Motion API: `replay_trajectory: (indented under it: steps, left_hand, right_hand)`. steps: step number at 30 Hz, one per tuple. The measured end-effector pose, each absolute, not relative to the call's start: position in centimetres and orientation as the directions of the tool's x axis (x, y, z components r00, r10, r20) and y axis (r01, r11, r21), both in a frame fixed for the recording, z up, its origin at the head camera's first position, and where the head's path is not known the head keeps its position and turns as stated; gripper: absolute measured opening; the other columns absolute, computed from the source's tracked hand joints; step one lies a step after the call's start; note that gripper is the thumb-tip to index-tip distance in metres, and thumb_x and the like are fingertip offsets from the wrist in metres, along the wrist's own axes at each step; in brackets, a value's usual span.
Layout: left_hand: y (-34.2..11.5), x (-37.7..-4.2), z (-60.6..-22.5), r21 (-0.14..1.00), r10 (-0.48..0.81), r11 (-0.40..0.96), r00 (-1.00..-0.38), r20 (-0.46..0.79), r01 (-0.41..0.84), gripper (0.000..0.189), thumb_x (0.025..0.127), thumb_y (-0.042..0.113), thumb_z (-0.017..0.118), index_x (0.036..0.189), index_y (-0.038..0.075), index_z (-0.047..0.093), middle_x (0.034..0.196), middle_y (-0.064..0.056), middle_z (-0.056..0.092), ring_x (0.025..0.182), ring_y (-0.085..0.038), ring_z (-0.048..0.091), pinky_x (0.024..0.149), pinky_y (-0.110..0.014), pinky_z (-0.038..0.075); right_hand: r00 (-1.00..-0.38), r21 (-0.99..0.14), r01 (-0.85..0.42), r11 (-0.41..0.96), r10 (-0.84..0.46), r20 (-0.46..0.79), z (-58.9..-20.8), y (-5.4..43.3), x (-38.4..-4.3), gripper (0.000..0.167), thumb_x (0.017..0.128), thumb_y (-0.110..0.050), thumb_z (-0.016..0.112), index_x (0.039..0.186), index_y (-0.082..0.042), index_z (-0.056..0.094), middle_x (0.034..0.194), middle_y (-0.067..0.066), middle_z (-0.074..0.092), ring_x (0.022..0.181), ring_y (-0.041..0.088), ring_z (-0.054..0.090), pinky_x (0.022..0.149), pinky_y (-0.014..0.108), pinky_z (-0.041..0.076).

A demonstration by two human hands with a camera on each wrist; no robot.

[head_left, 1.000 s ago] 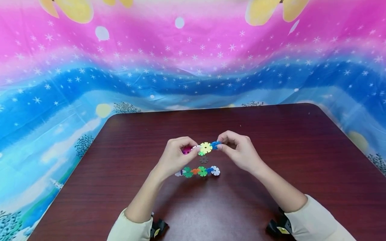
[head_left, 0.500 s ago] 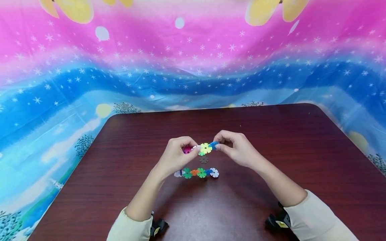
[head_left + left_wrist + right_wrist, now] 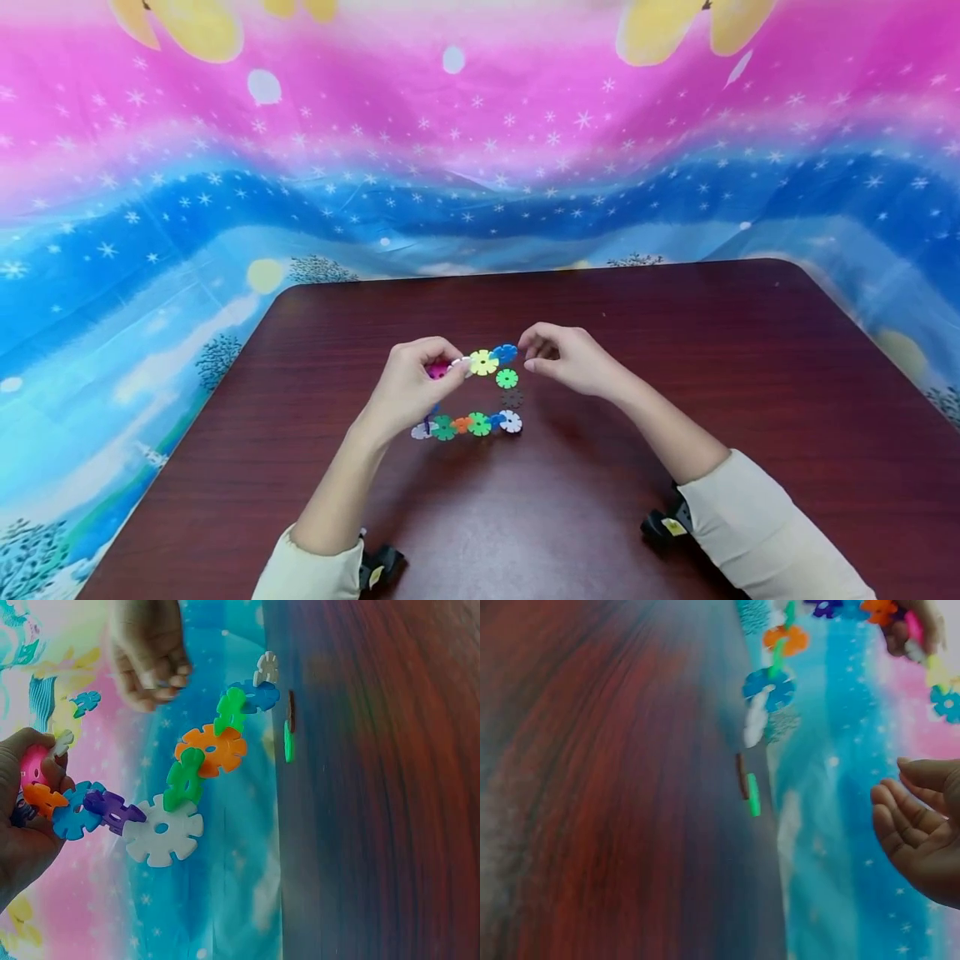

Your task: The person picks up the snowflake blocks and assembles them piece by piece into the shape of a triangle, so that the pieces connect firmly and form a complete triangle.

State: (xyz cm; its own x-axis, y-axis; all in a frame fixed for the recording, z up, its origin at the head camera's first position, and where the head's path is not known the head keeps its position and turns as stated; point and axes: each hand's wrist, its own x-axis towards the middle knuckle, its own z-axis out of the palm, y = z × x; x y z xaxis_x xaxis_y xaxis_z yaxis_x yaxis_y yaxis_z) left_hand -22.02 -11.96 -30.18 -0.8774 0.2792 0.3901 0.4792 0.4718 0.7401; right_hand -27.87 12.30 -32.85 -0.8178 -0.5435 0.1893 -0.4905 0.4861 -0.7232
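Observation:
In the head view my left hand pinches a chain of slotted plastic snowflake discs near its magenta disc. A yellow disc and a blue disc stick out to the right from that grip. The rest of the chain hangs below, as the left wrist view shows: a purple disc, a large white disc, an orange disc and others. My right hand holds nothing, its fingers loosely bent, just right of the blue disc. Fingers hide part of the magenta disc.
On the dark red wooden table lie a loose green disc and a brown disc, close together beneath the chain. A patterned cloth hangs along the table's far and side edges.
My right hand has let go of the blue disc and now stands apart from it. My left hand has moved left with the chain, uncovering the green disc on the table.

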Motion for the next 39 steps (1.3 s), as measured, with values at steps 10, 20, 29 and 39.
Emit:
replay_trajectory:
  steps: [10, 20, 29, 39]
  left_hand:
    - [-14.0, -21.7, -29.8, 0.733, 0.191, 0.521, -0.897, 0.399, 0.438, 0.004, 0.082, 0.014, 0.071, 0.08, 0.012, 0.068, 0.064, 0.002, 0.056, 0.048, -0.016, 0.042, 0.045, -0.026, 0.038]
    - [-14.5, -21.7, -29.8, 0.75, 0.164, 0.528, -0.914, 0.372, 0.399, 0.004, 0.082, 0.015, 0.071, 0.08, 0.012, 0.068, 0.064, 0.0, 0.055, 0.047, -0.015, 0.039, 0.044, -0.026, 0.036]
    - [-14.4, -21.8, -30.0, 0.758, 0.165, 0.521, -0.918, 0.361, 0.392, 0.004, 0.081, 0.014, 0.071, 0.081, 0.011, 0.068, 0.065, 0.001, 0.057, 0.048, -0.016, 0.041, 0.045, -0.026, 0.038]
    - [-13.7, -21.8, -30.0, 0.76, 0.196, 0.507, -0.913, 0.357, 0.406, 0.004, 0.082, 0.014, 0.07, 0.082, 0.011, 0.068, 0.061, 0.0, 0.053, 0.049, -0.015, 0.041, 0.047, -0.027, 0.039]
  right_hand:
    - [-0.743, -0.581, -0.506, 0.638, -0.664, -0.082, -35.8, 10.3, -30.1, 0.023, 0.082, -0.007, 0.069, 0.104, -0.006, 0.065, 0.08, -0.003, 0.057, 0.074, 0.013, 0.051, 0.066, 0.027, 0.044]
    - [-0.718, -0.479, -0.545, 0.688, -0.678, -0.157, -36.9, 9.3, -30.5, 0.03, 0.08, -0.006, 0.071, 0.109, -0.013, 0.066, 0.075, -0.001, 0.053, 0.072, 0.015, 0.047, 0.063, 0.027, 0.041]
    - [-0.737, -0.485, -0.525, 0.699, -0.659, -0.152, -37.2, 9.1, -30.5, 0.027, 0.079, -0.006, 0.072, 0.104, -0.012, 0.066, 0.086, 0.001, 0.055, 0.08, 0.017, 0.049, 0.067, 0.028, 0.044]
    - [-0.758, -0.517, -0.507, 0.689, -0.643, -0.114, -36.8, 9.5, -30.0, 0.017, 0.079, 0.0, 0.069, 0.086, -0.01, 0.058, 0.074, -0.002, 0.052, 0.071, 0.014, 0.048, 0.063, 0.028, 0.042]
